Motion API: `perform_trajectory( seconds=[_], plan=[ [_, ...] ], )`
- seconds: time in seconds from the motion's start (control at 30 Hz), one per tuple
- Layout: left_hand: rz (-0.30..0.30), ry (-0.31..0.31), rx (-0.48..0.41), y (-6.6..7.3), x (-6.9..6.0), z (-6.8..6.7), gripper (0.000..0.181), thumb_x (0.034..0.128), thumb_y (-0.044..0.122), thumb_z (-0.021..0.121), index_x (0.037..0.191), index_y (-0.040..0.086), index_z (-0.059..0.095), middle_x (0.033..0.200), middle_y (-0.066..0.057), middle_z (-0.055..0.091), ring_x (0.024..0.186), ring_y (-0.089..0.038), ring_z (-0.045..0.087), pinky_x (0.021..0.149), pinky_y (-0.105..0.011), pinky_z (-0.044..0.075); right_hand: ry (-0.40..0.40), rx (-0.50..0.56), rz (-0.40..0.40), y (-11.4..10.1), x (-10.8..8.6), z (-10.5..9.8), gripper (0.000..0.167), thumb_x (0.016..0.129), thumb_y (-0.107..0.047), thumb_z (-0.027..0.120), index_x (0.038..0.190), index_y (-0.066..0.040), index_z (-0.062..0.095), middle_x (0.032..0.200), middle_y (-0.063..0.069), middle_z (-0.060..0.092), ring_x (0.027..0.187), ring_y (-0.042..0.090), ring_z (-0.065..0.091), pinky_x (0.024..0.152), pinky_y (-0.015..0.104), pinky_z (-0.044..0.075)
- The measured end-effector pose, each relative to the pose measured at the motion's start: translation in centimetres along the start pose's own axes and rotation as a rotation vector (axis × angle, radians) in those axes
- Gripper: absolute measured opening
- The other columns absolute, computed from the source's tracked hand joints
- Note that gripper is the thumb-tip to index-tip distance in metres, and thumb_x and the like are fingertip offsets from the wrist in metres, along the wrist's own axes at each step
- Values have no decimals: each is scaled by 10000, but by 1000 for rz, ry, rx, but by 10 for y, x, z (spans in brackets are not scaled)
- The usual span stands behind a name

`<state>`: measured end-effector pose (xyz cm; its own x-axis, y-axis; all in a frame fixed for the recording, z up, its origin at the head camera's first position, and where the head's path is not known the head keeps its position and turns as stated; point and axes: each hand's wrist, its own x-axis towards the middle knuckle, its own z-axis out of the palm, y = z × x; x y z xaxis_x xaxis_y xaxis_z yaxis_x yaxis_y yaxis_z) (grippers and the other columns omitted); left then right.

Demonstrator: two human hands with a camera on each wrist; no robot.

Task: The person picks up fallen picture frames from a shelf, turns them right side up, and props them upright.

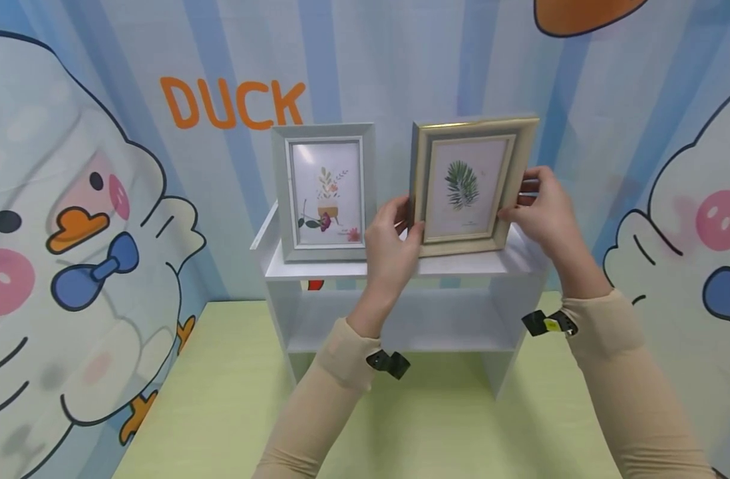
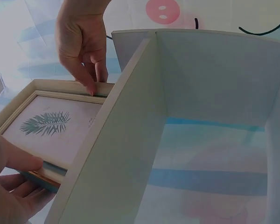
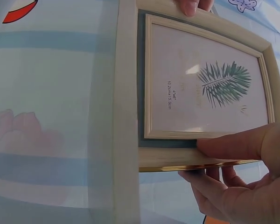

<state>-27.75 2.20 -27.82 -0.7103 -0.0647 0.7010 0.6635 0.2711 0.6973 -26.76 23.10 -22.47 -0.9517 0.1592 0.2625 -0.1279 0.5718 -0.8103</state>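
A gold-edged picture frame [image 1: 466,186] with a green leaf print stands at the right of the white shelf's top, tilted slightly. My left hand [image 1: 393,249] pinches its lower left side, thumb in front and fingers behind. On its right side, my right hand [image 1: 547,213] grips the edge the same way. The left wrist view shows the frame [image 2: 56,123] between my left hand [image 2: 14,177] and right hand [image 2: 84,42]. In the right wrist view the frame [image 3: 210,84] is held by my right hand [image 3: 242,172], its lower edge at the shelf board.
A grey-white picture frame [image 1: 327,249] with a flower print stands on the left of the shelf top, left of my left hand. The white shelf [image 1: 400,320] stands on a pale green table [image 1: 221,399]. Behind hangs a blue striped cloth [image 1: 394,60] with duck drawings.
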Motion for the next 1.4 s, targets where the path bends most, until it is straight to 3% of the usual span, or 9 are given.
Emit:
perform_trajectory(
  seconds=[0.3,0.67,0.97,1.2,1.4],
  plan=[
    [-12,-9,7,0,0,-5,359,801,-9,716,1147,-19,623,1020,-151,689,926,-220,679,809,-196,545,14,8,-26,2,5,-7,696,859,-82,667,1435,-54,279,1450,202,386,1295,361,451,1022,493,430],
    [-9,8,-22,1,-4,-4,334,763,40,771,1078,5,663,952,-106,714,827,-165,683,756,-199,555,148,10,-80,-17,-1,-20,628,874,-234,672,1423,-190,371,1408,100,474,1277,250,489,1035,381,440],
    [36,62,-62,7,-11,4,299,733,42,796,1008,11,685,905,-100,725,769,-151,689,717,-236,567,267,100,-251,-32,-6,-22,538,849,-229,705,1336,-165,486,1271,67,566,1164,143,558,1008,272,461],
    [53,109,-83,11,-16,14,281,722,51,807,977,28,692,874,-92,724,741,-147,682,690,-240,568,276,131,-320,-44,-9,-22,501,844,-262,708,1304,-187,526,1290,62,564,1173,133,556,1009,252,452],
    [56,144,-105,11,-19,21,276,721,63,811,967,35,687,867,-83,721,727,-134,678,665,-221,562,258,149,-428,-50,-7,-19,493,832,-226,727,1287,-141,557,1300,60,567,1189,128,554,1016,249,443]
  ],
)
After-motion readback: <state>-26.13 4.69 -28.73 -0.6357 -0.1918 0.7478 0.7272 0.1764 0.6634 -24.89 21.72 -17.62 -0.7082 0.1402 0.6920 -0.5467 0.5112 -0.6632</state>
